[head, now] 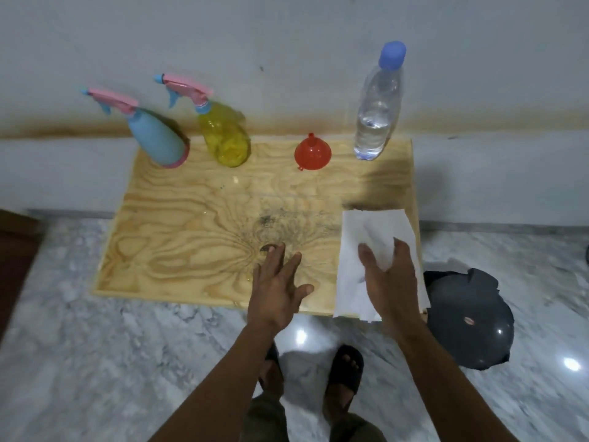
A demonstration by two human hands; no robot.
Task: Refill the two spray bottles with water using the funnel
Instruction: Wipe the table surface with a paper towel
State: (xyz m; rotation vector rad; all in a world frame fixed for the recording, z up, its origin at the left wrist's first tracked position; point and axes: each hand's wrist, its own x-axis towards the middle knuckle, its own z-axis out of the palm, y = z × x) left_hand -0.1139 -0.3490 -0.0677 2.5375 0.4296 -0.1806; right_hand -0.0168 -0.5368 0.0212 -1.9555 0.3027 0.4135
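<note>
Floor (95, 362): grey marbled tile under me, shiny with light spots; my two feet in dark sandals show at the bottom edge.
Table (178, 237): a pale plywood top pushed against the wall; a dark smudged patch around a knot near its middle.
Dark round thing (468, 320): grey, glossy, on the floor just beside the table's right front corner; I cannot tell what it is.
Paper towel (373, 237): white, crumpled, lying on the right front of the table and hanging over the front edge.
Water bottle (377, 103): clear plastic with a blue cap on, standing at the back right of the table; water inside it.
Blue spray bottle (156, 138): at the back left, pink and blue trigger head on top, nozzle pointing left.
Yellow spray bottle (226, 135): just right of the blue one, see-through, same pink trigger head screwed on.
Funnel (312, 152): red, set mouth down with its spout up, between the yellow spray bottle and the water bottle; touching neither.
Right hand (392, 275): over the paper towel, fingers curling onto it; thumb and fingers pinching up a fold.
Left hand (280, 282): fingers straight and spread over the front middle of the table, holding nothing; well apart from the bottles.
</note>
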